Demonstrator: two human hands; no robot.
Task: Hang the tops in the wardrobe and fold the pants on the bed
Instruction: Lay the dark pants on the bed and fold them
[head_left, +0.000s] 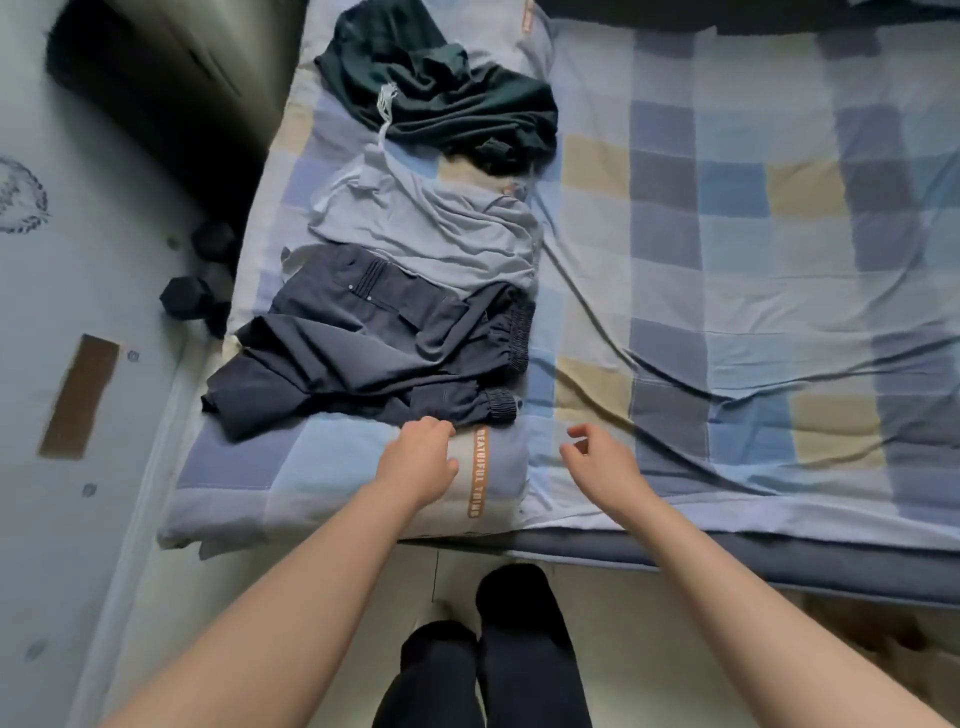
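Three garments lie in a column on the left part of the bed (727, 291), head view. Upper centre of frame: a dark green top (441, 93), crumpled, with a white hanger (385, 111) partly showing at its left edge. Just below it: a light grey top (431, 234), spread loosely, its lower edge overlapping the dark navy pants (363, 343). The pants sit left of centre, unfolded and bunched, elastic cuffs pointing toward frame right. Bed cover is a checked sheet in blue, grey and pale yellow, with an orange lettered strip (479, 470) near the bottom edge. Left hand (418, 462), centre of frame, reaches to the near edge of the pants, fingertips touching or at the fabric; whether it has closed on the cloth I cannot tell. Right hand (597, 462), just right of centre, hovers above the sheet, fingers loosely curled and parted, holding nothing. Left edge of frame: two dark dumbbells (195, 291) on the floor (78, 260) beside the bed. Bottom centre: dark trouser legs of the person, standing at the bed's edge.
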